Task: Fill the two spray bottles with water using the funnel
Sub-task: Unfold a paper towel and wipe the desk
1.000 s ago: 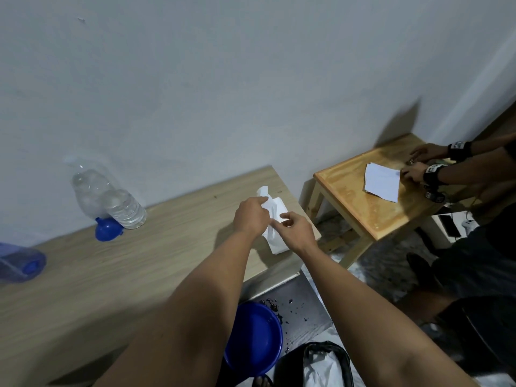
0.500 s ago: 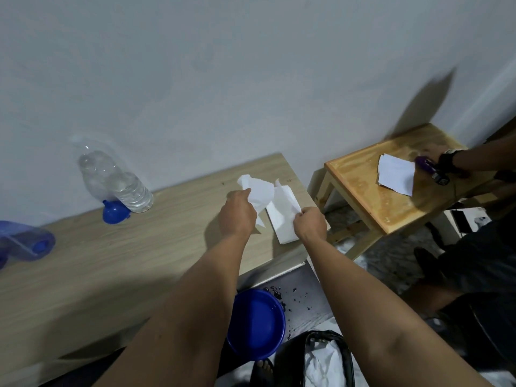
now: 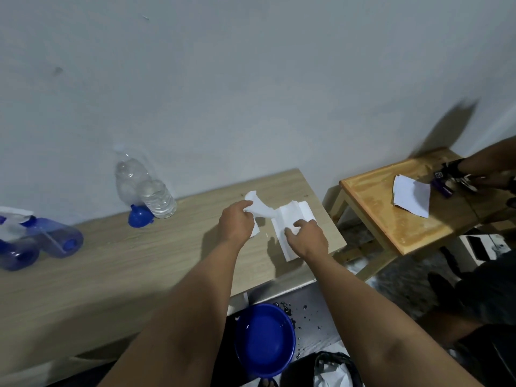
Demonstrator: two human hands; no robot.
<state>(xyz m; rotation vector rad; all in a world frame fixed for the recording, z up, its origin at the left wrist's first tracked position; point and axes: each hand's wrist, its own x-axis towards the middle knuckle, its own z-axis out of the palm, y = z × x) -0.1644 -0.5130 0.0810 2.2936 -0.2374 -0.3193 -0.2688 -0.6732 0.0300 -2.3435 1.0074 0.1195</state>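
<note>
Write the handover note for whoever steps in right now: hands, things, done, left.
Left hand pinches a tissue sheet, lifting it. Right hand rests on the tissue stack.
Two spray bottles lie on their sides at the table's left end; funnel sits upside down beside the water bottles. Blue basin is below the table.
Done: cannot tell.
Left: funnel and bottles untouched now.

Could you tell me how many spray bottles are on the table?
2: both lie on their sides at the table's far left, one spray bottle behind, the other nearer, partly cut off by the frame edge.
</note>
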